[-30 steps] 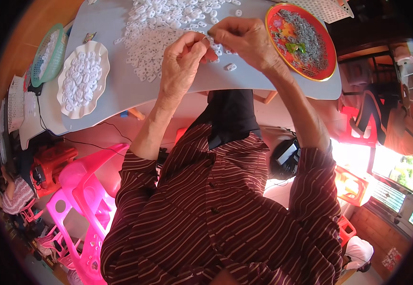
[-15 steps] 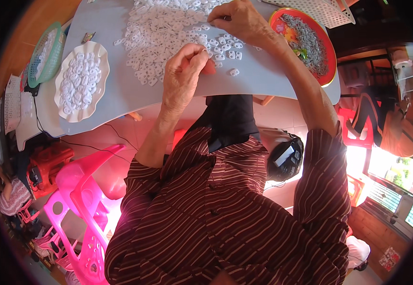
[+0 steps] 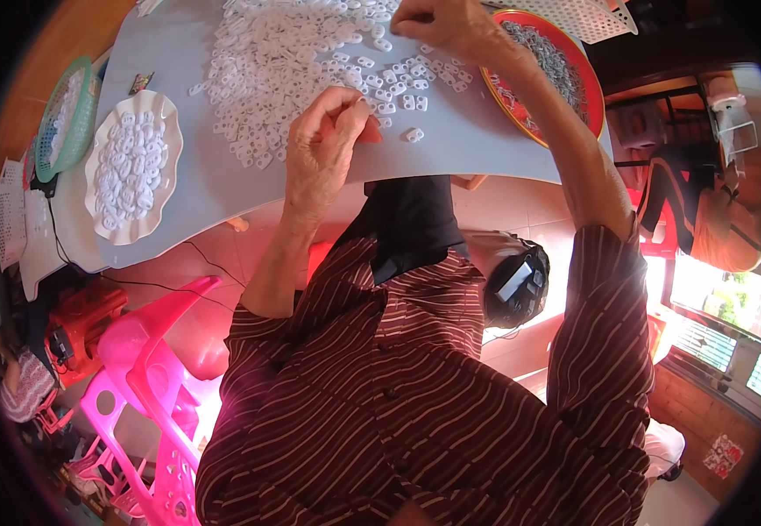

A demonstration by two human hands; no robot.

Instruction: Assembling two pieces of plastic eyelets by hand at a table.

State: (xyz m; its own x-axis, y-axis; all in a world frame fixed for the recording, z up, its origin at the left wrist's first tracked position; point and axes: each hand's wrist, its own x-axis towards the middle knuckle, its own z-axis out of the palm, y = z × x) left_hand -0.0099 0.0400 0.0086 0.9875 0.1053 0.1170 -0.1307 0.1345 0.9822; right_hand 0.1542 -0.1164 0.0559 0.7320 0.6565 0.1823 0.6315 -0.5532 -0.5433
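My left hand (image 3: 328,131) is over the near part of the table, its thumb and fingertips pinched together. Whatever lies in that pinch is too small to make out. Farther off to the right, my right hand (image 3: 450,28) hangs above the table with curled fingers, and its fingertips hide whatever they hold. Beneath and between the hands spreads a big heap of small white plastic pieces with holes (image 3: 279,66). Several loose white pieces (image 3: 398,83) lie to the right of my left hand, and a single white piece (image 3: 413,135) sits nearer the table's edge.
My right forearm crosses a red round tray (image 3: 598,110) of small grey metal parts (image 3: 564,74). At left stand a scalloped white dish (image 3: 174,145) of white pieces and a green basket (image 3: 46,153). A white perforated basket (image 3: 604,22) is far right; pink plastic chairs (image 3: 148,368) are at lower left.
The whole view has shifted a little. My right hand has moved slightly farther away and right, its forearm now covering more of the red tray. The left hand keeps its pinch.
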